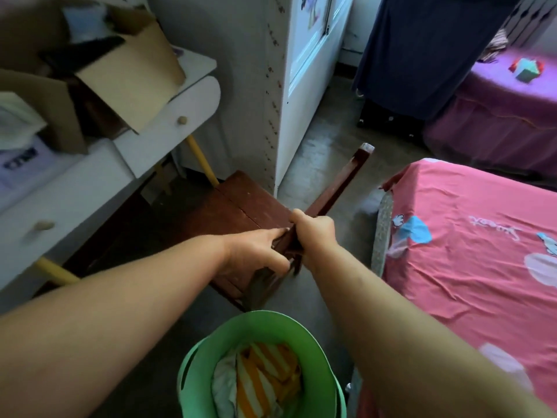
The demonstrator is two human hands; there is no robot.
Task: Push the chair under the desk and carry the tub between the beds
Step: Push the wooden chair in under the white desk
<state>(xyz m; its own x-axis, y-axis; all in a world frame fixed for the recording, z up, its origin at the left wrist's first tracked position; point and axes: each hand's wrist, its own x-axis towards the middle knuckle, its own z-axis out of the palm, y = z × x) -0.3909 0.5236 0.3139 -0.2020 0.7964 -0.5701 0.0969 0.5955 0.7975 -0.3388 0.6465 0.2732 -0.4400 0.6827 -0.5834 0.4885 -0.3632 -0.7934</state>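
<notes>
The head camera looks down on a bare grey concrete floor [316, 140] in a crowded bedroom, with a white desk [99, 164] on the left, a tall white cupboard [301, 86] behind it, and 2 beds on the right. The desk has rounded corners, 2 pale round drawer knobs and yellow legs, and its top is loaded with open brown cardboard boxes [129, 76]. A dark reddish-brown wooden chair [241, 206], scuffed and flat-seated, stands with the front part of its seat under the desk edge; its backrest rail slants out toward the nearer bed. The left hand [256, 254] is partly closed on the chair's back frame, fingers stretched along the wood and thumb below. The right hand [313, 230] is curled in a full fist around the same frame, just beside the left and touching it. The nearer bed [470, 260] wears a wrinkled pink sheet printed with cartoon shapes; the farther bed [497, 101] is draped in purple, a dark blue cloth [422, 49] hanging beside it. A round green plastic tub [196, 366] sits on the floor at the bottom edge, between the forearms, holding crumpled orange-and-white striped fabric [265, 375].
</notes>
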